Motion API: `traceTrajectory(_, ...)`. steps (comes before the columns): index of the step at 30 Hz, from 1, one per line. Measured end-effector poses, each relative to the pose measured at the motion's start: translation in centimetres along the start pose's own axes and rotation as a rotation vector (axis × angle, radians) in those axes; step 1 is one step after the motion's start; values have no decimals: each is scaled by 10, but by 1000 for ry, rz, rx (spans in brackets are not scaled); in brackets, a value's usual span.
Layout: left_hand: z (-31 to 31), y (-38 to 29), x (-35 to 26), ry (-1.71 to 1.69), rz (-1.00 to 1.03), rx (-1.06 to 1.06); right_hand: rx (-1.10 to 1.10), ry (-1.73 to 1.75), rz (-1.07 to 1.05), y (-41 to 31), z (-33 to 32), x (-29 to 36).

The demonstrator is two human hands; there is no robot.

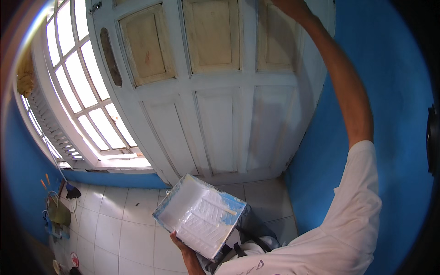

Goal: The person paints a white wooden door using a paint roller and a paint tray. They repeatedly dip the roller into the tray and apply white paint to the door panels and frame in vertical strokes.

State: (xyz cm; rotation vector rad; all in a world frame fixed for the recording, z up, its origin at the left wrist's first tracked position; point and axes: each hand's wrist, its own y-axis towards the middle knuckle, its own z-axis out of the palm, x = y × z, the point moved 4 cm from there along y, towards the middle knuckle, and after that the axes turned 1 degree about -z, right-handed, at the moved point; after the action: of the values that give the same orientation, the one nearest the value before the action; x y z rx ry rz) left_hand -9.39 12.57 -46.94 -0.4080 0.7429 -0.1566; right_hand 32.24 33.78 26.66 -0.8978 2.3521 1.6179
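My left hand (pixel 177 239) grips the lower left edge of a paint tray (pixel 209 220), thumb over the rim and the other fingers hidden beneath. White paint coats the tray's well and ribbed slope, with blue stains at its right end. My right arm reaches up along the right side of a panelled door (pixel 220 80). Of my right hand (pixel 288 4) only the lower part shows at the top edge; its fingers, and anything in them, are out of the picture. Some upper door panels look yellowish, the lower ones whitish.
A blue wall (pixel 388 86) stands close on the right. Left of the door is a barred window (pixel 86 79). A broom (pixel 73 190) and a green bucket (pixel 59 211) stand on the white tiled floor (pixel 137 237) at the left.
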Motion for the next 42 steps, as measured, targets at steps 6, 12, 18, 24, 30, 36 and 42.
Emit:
traceTrajectory(6, 7, 3, 2, -25, -15, 34, 230, -180, -53, -121, 41, 46)
traceTrajectory(12, 0, 9, 10, -16, -30, 18, 411, 7, 20, -205, 53, 102)
traceTrajectory(18, -8, 21, 19, -61, 29, 57, 622, 144, 460, -155, 47, 80)
traceTrajectory(24, -2, 17, 15, -15, 8, 29, 264, 105, 311, -33, 14, 13)
traceTrajectory(30, -18, 28, 26, 9, 50, 9, 119, -323, 69, -32, 10, 19)
traceTrajectory(36, -1, 12, 16, -37, -13, -43, 459, -164, 138, -126, 54, 85)
traceTrajectory(42, -22, 26, 28, -102, -25, -10, 531, 411, 306, -130, 114, 151)
